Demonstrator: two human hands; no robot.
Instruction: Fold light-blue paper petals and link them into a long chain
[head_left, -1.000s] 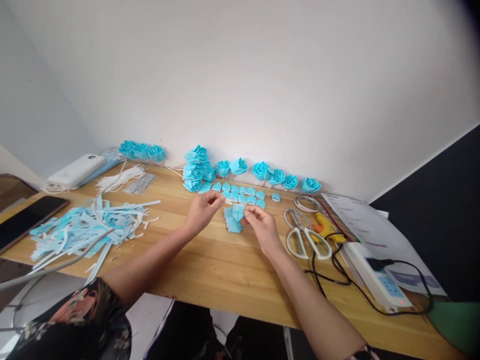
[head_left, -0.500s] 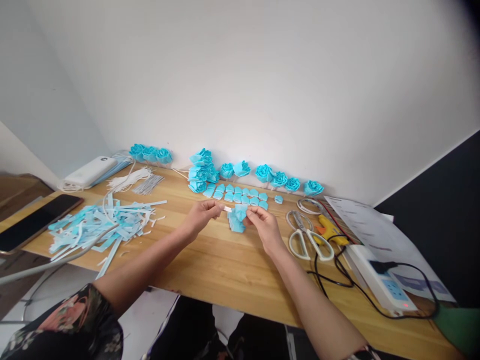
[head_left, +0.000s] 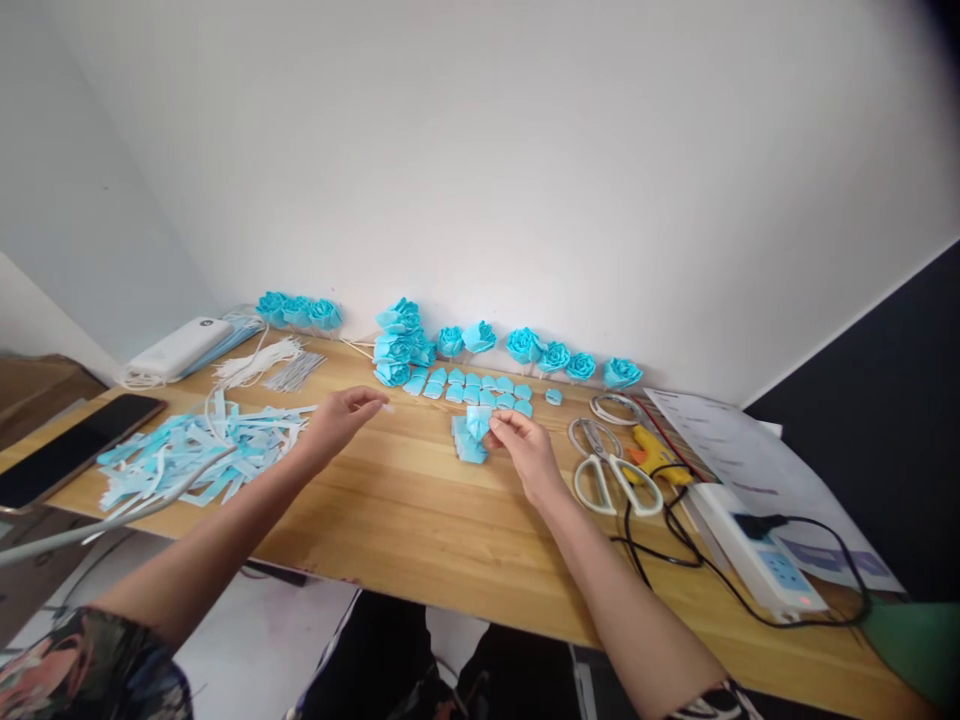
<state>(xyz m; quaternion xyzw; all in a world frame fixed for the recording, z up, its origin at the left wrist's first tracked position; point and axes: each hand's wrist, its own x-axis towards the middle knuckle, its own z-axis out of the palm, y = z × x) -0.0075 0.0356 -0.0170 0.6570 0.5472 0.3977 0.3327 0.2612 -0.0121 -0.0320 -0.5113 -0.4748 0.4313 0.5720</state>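
While pinching a light-blue crinkled piece [head_left: 471, 445] between thumb and fingertips of the right hand [head_left: 529, 455], holding it left of the scissors [head_left: 602, 458]. Looks thin and soft, paler at the top and deeper blue below, hanging in loose folds with an uneven lower edge. Seems to overlap in 2 parts. Cannot tell whether it touches the table [head_left: 450, 540]. Using thumb and fingers of the left hand [head_left: 341, 425], pressed together well left of the scissors, to hold a small whitish bit [head_left: 388, 407], too blurred to identify. Can also see small blue petals [head_left: 472, 394] in 2 rows, left of the scissors and farther back, and curly blue flowers [head_left: 524, 345] behind them. Just right of the scissors, showing a yellow glue gun [head_left: 651, 452].
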